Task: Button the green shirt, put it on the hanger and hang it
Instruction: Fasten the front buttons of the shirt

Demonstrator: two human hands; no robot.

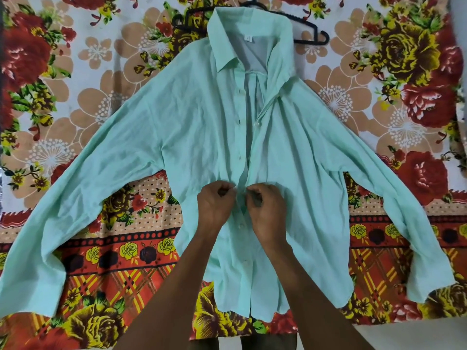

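A pale green long-sleeved shirt (192,127) lies flat on a flowered bedsheet, collar away from me, sleeves spread to both sides. Its front is open from the collar down to my hands; two buttons below my hands look fastened. My left hand (214,203) pinches the left placket edge at mid-front. My right hand (267,205) pinches the right placket edge right beside it, the fingertips of both nearly touching. A black plastic hanger (313,34) lies beyond the collar, partly hidden under the shirt.
The flowered sheet (88,54) in red, orange and yellow covers the whole surface. Its near edge runs along the bottom, with pale floor (417,334) showing at the lower right.
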